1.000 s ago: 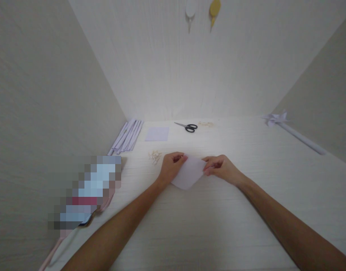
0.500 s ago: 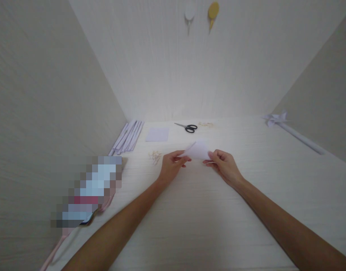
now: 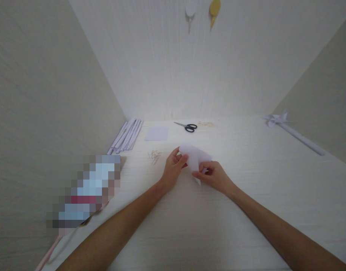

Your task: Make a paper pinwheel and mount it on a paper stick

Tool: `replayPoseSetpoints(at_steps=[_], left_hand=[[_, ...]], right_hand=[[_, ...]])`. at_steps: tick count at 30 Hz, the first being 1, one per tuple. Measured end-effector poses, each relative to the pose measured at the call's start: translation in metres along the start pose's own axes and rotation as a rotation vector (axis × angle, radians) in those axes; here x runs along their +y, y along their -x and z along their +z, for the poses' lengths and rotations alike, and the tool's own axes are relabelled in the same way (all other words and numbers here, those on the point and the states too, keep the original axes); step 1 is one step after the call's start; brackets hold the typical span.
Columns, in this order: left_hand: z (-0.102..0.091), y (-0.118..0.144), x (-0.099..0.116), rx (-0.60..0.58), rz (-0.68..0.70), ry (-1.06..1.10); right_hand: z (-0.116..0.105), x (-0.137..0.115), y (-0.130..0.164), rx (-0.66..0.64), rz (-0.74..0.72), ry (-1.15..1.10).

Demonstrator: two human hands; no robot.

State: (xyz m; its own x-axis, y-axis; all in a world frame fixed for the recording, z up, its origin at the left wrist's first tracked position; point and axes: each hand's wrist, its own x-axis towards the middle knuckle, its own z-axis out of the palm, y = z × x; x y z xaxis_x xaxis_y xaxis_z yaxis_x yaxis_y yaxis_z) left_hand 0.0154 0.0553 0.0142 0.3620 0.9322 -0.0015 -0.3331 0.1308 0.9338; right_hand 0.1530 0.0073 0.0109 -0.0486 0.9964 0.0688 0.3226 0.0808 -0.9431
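Between my hands is a white sheet of paper (image 3: 192,153), bent and creased, with one corner pointing down toward me. My left hand (image 3: 174,165) pinches its left side, thumb on top. At its lower right part, the fingers of my right hand (image 3: 212,174) close on the paper near the downward corner. Just left of my left hand lies a small heap of thin pale sticks or pins (image 3: 154,156). Beyond the hands are black-handled scissors (image 3: 189,127) and a flat square of white paper (image 3: 157,133).
Several rolled paper tubes (image 3: 127,136) lie at the back left. A blurred-out device (image 3: 90,188) stands along the left wall. A paper pinwheel (image 3: 277,119) on a paper stick rests at the right. More small pale bits (image 3: 206,124) lie behind the scissors. Two hooks (image 3: 215,9) hang on the back wall.
The paper has turned from a folded triangle with its point away from me to a partly opened shape with a corner toward me. My right hand has moved left and nearer.
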Motion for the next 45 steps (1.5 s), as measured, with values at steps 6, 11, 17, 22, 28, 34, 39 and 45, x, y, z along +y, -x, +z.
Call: replayPoseSetpoints(at_steps=[6, 11, 17, 22, 28, 34, 39, 45], left_hand=[[0.007, 0.01, 0.001, -0.178, -0.157, 0.219], [0.008, 0.013, 0.007, -0.213, -0.254, 0.253], [0.005, 0.009, 0.006, -0.103, -0.278, 0.304], [0.005, 0.007, 0.007, -0.074, -0.246, 0.314], [0.004, 0.007, 0.004, -0.083, -0.257, 0.286], [0.004, 0.007, 0.001, -0.036, -0.264, 0.129], [0.004, 0.008, 0.001, -0.038, -0.247, 0.072], [0.004, 0.009, 0.001, -0.049, -0.236, 0.044]], right_hand=[[0.008, -0.004, 0.007, -0.19, -0.027, -0.035], [0.006, -0.004, 0.008, -0.237, -0.073, -0.023], [0.003, -0.011, 0.006, -0.127, -0.049, -0.141], [0.0, -0.01, 0.002, -0.014, -0.008, -0.251], [0.0, -0.008, -0.001, 0.138, 0.06, -0.293], [0.002, -0.008, 0.0, 0.121, 0.073, -0.445], [0.002, -0.007, 0.0, 0.039, 0.121, -0.524], [0.001, -0.006, 0.001, 0.007, 0.168, -0.613]])
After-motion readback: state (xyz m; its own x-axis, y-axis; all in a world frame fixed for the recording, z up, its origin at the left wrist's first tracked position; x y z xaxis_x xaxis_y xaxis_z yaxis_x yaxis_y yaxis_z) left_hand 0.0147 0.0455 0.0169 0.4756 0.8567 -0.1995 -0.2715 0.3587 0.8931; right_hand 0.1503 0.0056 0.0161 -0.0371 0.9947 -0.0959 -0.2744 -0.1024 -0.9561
